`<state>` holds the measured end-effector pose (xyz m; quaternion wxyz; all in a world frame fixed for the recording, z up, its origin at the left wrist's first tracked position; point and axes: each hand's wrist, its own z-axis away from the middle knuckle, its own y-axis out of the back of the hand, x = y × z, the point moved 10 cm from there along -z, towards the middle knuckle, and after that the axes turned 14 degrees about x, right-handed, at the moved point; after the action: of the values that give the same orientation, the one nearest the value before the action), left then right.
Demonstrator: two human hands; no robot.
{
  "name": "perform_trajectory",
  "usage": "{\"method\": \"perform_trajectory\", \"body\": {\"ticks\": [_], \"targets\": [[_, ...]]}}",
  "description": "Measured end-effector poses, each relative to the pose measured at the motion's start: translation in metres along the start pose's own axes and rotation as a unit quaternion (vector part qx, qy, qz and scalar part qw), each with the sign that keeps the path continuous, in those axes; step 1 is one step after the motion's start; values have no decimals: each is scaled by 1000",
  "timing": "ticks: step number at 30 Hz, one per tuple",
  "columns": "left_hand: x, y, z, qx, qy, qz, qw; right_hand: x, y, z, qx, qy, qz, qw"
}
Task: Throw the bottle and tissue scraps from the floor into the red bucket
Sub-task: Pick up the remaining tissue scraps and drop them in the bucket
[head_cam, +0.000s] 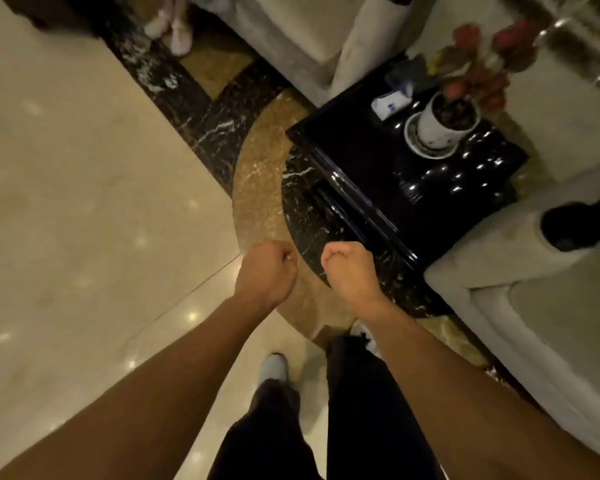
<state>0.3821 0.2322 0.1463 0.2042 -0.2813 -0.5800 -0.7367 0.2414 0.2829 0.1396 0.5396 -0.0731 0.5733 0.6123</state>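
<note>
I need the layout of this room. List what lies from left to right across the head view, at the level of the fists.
Cream floor → left hand → right hand → black side table → pale sofa arm.

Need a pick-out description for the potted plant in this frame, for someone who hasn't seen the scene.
Find the glossy black side table wedged between the pale armchairs on the right. Near its far corner a white pot stands on a white saucer, beside a small white-and-blue pack. It alone holds soil and reddish leaves.
</note>
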Motion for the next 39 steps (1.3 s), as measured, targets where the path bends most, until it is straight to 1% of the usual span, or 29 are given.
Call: {"method": "perform_trajectory", "body": {"ticks": [1, 4, 6, 7, 8, 11, 13, 14, 16, 19, 21, 24, 26, 27, 31, 35, 39], "targets": [[35, 4, 12, -12, -34, -13, 999, -2, 35, 14, 24, -5, -5, 1000], [152, 1, 59, -43, -130, -43, 990, -9, 147, 58, 91, 46, 49, 994], [229, -13, 100, -54, -200, -63, 976, 9, 229, 86, 164, 36, 18, 986], [271, -24, 127, -54, -244, -74, 965, 27, 275, 104, 201, 28, 17, 979], [299, -35, 148, -57, -270, -82, 958, 40, 307, 119, 225, 25, 26, 974], [398, -94, 243, -77, -365, -116, 921, 125, 421, 187, 299, -19, 63, 952], [450, -136, 306, -96, -412, -128, 897, 180, 480, 236, 341, -42, 89, 935], [482, -168, 354, -114, -439, -125, 883, 220, 518, 271, 366, -57, 105, 923], [525, -211, 422, -121, -478, -129, 861, 274, 565, 324, 390, -88, 130, 908], [591, -285, 568, -156, -552, -124, 810, 384, 645, 439, 441, -181, 134, 868], [624, -325, 655, -191, -594, -120, 772, 447, 689, 507, 456, -239, 123, 849], [657, -373, 754, -227, -650, -130, 713, 522, 733, 592, 472, -308, 97, 821], [677, -409, 818, -243, -688, -136, 670, 572, 758, 648, 504, -351, 81, 785], [687, -428, 852, -251, -707, -137, 646, 601, 769, 678, 519, -382, 73, 761], [720, -496, 961, -302, -748, -131, 577, 692, 807, 750, 545, -448, 47, 707], [767, -578, 1067, -336, -770, -124, 528, 780, 867, 808, 547, -492, 58, 675], [818, -652, 1169, -340, -811, -106, 464, 852, 923, 878, 558, -538, 50, 630]]}}
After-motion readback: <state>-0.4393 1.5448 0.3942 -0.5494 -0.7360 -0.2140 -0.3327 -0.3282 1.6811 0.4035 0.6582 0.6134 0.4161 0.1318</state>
